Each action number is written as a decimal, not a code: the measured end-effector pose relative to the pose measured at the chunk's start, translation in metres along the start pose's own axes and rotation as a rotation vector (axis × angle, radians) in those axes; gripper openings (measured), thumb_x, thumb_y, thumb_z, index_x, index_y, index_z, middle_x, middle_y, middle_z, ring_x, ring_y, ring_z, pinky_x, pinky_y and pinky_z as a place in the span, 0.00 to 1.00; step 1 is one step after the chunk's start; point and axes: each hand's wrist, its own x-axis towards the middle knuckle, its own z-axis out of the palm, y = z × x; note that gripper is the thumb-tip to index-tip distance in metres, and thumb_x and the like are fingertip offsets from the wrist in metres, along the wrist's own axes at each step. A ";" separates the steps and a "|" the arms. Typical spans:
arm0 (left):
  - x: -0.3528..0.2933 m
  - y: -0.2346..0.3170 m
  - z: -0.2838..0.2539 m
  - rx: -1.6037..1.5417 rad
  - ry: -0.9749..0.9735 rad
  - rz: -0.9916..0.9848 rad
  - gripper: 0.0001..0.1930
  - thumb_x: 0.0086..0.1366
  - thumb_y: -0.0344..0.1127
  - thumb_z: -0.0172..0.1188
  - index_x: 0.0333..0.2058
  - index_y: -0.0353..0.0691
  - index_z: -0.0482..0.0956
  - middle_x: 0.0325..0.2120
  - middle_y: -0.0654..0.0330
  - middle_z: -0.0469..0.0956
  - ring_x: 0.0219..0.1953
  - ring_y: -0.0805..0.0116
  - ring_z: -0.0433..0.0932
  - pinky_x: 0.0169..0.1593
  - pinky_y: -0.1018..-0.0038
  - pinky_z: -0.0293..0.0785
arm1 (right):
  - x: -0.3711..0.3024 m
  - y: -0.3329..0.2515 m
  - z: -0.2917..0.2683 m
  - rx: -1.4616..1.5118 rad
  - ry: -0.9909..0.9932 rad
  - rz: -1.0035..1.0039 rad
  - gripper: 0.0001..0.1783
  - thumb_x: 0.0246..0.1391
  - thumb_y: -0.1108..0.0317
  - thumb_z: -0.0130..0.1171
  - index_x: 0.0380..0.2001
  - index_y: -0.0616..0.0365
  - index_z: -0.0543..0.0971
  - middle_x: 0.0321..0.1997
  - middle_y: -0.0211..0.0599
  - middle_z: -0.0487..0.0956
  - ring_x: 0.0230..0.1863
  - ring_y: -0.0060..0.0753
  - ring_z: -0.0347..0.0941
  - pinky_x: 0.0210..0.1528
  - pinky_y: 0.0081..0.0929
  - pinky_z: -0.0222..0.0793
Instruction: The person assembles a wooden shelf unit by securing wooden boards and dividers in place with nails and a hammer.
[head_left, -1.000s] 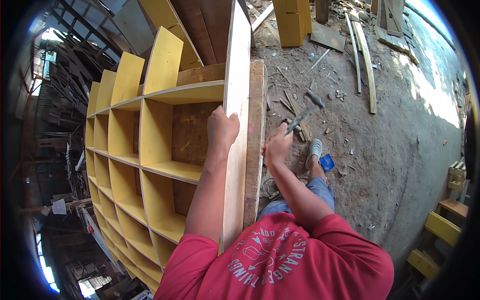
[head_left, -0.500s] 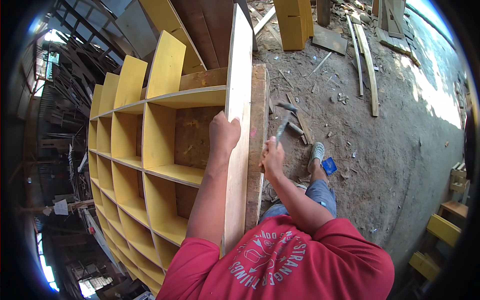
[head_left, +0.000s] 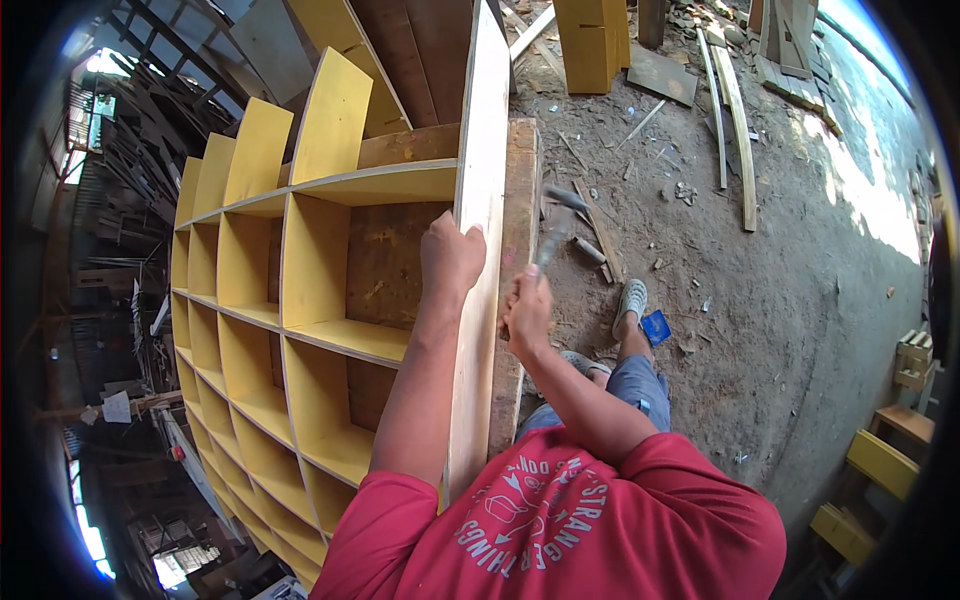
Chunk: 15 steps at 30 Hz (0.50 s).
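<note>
My left hand [head_left: 453, 256] is closed over the edge of a long pale board [head_left: 484, 150], its thumb lying on the board's face. This board stands along the right side of a yellow grid of shelf compartments [head_left: 320, 255]. In my right hand [head_left: 527, 312] is a hammer [head_left: 553, 240], gripped by its handle. The hammer's head is raised to the right of the board, apart from it and slightly blurred. Whether my left fingers also hold a nail cannot be seen.
Under the grid lies a brown wooden worktop [head_left: 520, 190]. Wood strips [head_left: 735, 130] and scraps litter the dirt floor on the right. A blue flat object [head_left: 656, 327] lies beside my shoe [head_left: 631, 305]. Yellow panels [head_left: 592, 50] stand at the far side.
My right hand and the hammer have moved left, closer to the board. My left hand keeps its grip on the board, and the view has shifted slightly.
</note>
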 end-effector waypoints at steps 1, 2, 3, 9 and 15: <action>0.000 0.002 0.000 -0.001 -0.002 0.003 0.15 0.65 0.35 0.65 0.42 0.26 0.83 0.38 0.32 0.85 0.47 0.34 0.84 0.52 0.51 0.81 | 0.003 0.008 0.001 0.007 0.116 -0.095 0.22 0.79 0.46 0.47 0.36 0.52 0.67 0.20 0.23 0.63 0.14 0.19 0.57 0.12 0.28 0.60; 0.001 0.004 -0.002 -0.010 -0.002 -0.006 0.15 0.65 0.35 0.65 0.42 0.26 0.83 0.38 0.32 0.85 0.46 0.34 0.84 0.52 0.51 0.81 | 0.008 0.008 0.000 0.007 0.119 -0.097 0.22 0.79 0.46 0.47 0.36 0.52 0.67 0.20 0.23 0.63 0.14 0.19 0.57 0.12 0.28 0.60; 0.001 0.005 -0.002 -0.021 -0.003 -0.014 0.15 0.65 0.35 0.65 0.42 0.26 0.83 0.38 0.32 0.85 0.46 0.34 0.84 0.52 0.51 0.81 | 0.016 0.007 -0.002 -0.202 0.001 0.033 0.22 0.79 0.46 0.47 0.36 0.52 0.66 0.20 0.23 0.62 0.14 0.19 0.57 0.12 0.28 0.60; 0.001 -0.001 0.000 0.050 -0.012 -0.046 0.17 0.65 0.37 0.67 0.44 0.26 0.84 0.40 0.34 0.86 0.47 0.38 0.86 0.52 0.54 0.81 | 0.013 -0.007 -0.011 -0.038 0.102 -0.081 0.21 0.79 0.47 0.46 0.36 0.52 0.68 0.19 0.22 0.63 0.12 0.20 0.57 0.12 0.27 0.60; 0.001 -0.003 -0.002 0.040 0.013 -0.016 0.16 0.65 0.36 0.66 0.41 0.24 0.84 0.39 0.31 0.84 0.47 0.33 0.84 0.52 0.51 0.81 | 0.029 0.002 -0.013 -0.293 -0.159 0.078 0.22 0.79 0.46 0.45 0.40 0.55 0.69 0.19 0.23 0.64 0.11 0.20 0.58 0.11 0.26 0.61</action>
